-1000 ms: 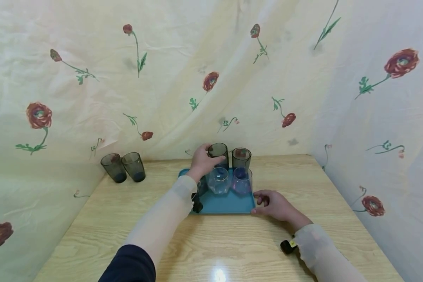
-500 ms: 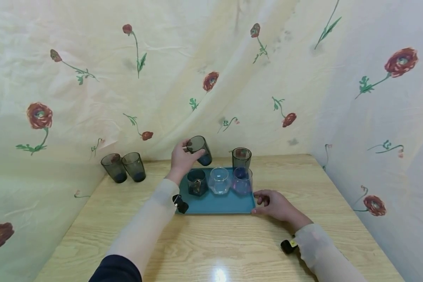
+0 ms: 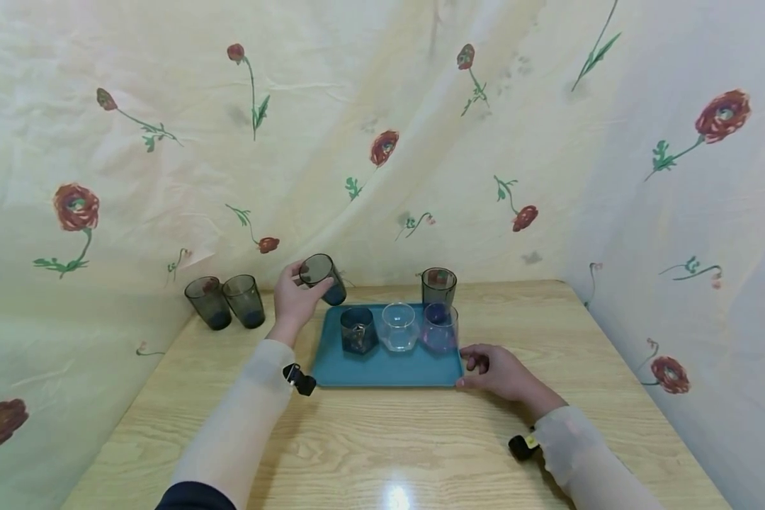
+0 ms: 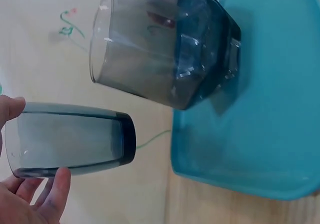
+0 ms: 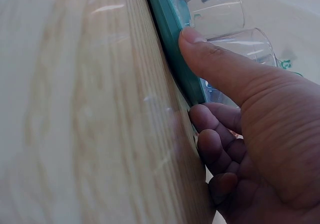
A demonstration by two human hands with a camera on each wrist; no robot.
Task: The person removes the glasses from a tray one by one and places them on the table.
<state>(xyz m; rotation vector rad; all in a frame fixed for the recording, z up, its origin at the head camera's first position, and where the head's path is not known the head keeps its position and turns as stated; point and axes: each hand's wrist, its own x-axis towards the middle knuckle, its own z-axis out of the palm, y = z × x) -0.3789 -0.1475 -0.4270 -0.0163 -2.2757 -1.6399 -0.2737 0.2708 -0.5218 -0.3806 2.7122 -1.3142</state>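
My left hand (image 3: pixel 295 301) grips a smoky grey glass tumbler (image 3: pixel 324 280), tilted, near the back left corner of the blue tray (image 3: pixel 382 371). In the left wrist view, thumb and fingers lie round the upper part of that tumbler, its thick base pointing away from the palm. On the tray stand a dark faceted glass (image 3: pixel 358 331), a clear glass (image 3: pixel 399 328) and a pinkish clear glass (image 3: pixel 440 333). Behind the pinkish one is another smoky tumbler (image 3: pixel 438 283). My right hand (image 3: pixel 500 370) holds the tray's front right corner, thumb on the rim and fingers curled beside it.
Two more smoky tumblers (image 3: pixel 209 303) stand side by side at the back left of the wooden table (image 3: pixel 382 439). A flowered cloth (image 3: pixel 319 142) hangs right behind the table and along both sides.
My left hand has lifted the smoky tumbler from the back of the tray and carried it left, uncovering the dark faceted glass. The right hand has stayed at the tray's corner.
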